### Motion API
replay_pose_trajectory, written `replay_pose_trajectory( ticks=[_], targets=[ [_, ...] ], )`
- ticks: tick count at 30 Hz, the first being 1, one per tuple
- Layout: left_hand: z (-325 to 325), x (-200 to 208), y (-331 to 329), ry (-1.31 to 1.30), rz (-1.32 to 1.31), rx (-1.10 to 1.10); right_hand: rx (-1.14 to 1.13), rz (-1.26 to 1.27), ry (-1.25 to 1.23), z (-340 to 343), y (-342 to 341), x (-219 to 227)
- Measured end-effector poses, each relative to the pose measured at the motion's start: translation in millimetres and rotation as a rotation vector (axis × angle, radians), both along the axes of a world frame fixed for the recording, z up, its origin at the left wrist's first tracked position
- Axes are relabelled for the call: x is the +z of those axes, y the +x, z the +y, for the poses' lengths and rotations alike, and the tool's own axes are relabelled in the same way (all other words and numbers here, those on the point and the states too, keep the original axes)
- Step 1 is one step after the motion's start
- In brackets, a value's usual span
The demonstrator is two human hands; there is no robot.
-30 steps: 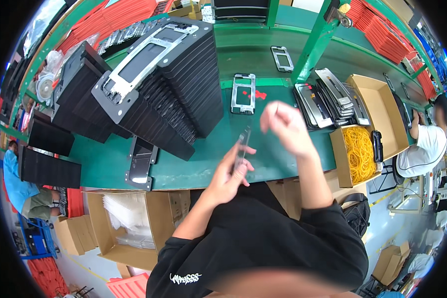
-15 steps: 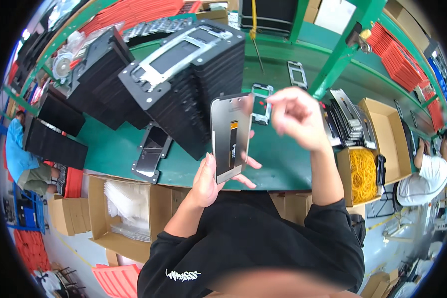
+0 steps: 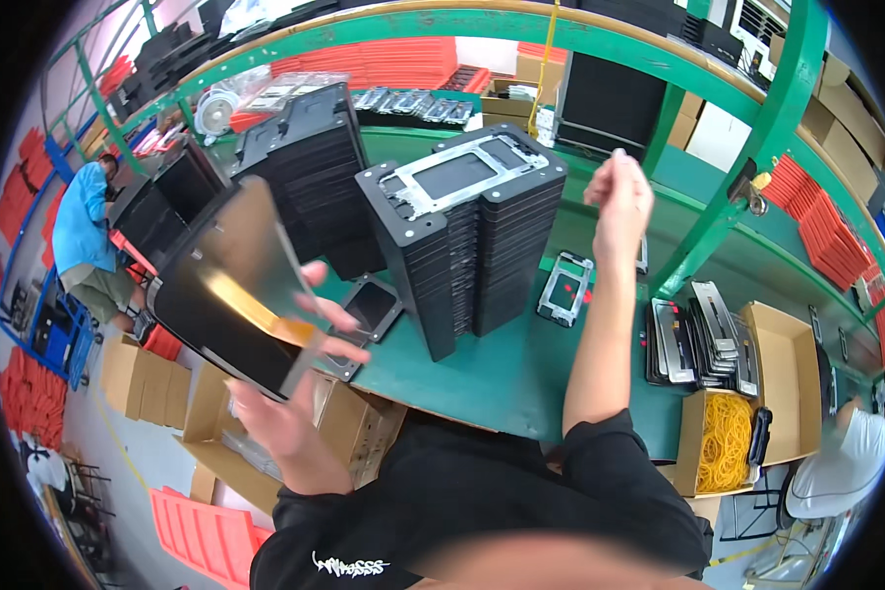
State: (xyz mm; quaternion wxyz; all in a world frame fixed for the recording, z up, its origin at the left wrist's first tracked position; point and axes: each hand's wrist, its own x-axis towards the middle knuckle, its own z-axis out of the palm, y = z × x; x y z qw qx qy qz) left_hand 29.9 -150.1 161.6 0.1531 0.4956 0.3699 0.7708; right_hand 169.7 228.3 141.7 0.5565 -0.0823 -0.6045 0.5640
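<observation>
A phone screen panel [image 3: 241, 270] with a flex cable on its back is tilted up at the left, blurred by motion. My left hand [image 3: 283, 418] grips it by its lower end, with several fingers reaching past its right edge. My right hand [image 3: 619, 202] is raised to the right of a tall stack of black trays [image 3: 506, 261], its fingertips pinched together; what they hold, if anything, is too small to make out. A metal phone frame [image 3: 447, 177] lies on top of that stack. Below my right hand, another phone frame [image 3: 564, 288] with red bits rests on the green table [image 3: 506, 383].
More black trays [image 3: 300, 162] are stacked at the back left, and a tray with a dark screen [image 3: 372, 307] lies in front of them. To the right stand piled metal frames [image 3: 713, 329] and a box of yellow rubber bands [image 3: 726, 442]. A green post [image 3: 723, 231] rises behind.
My left hand has carried the screen panel to the left and tilted it. My right hand has moved up and away from the panel, its fingers now pinched. The view has shifted too.
</observation>
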Motion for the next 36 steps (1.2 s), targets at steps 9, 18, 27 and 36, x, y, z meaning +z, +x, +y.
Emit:
replay_pose_trajectory(
  ticks=[9,18,27,36],
  targets=[
    [15,34,-25,0.003,0.169,0.267,0.331,-0.229,-0.648,-34,-52,-27],
    [104,95,-56,-0.525,0.673,0.213,0.26,-0.218,-0.066,-33,10,23],
    [145,105,-26,-0.648,0.801,0.254,0.112,-0.317,0.367,-64,29,41],
    [149,92,-28,-0.532,1.009,0.404,0.177,-0.345,0.329,-55,36,40]
  ],
)
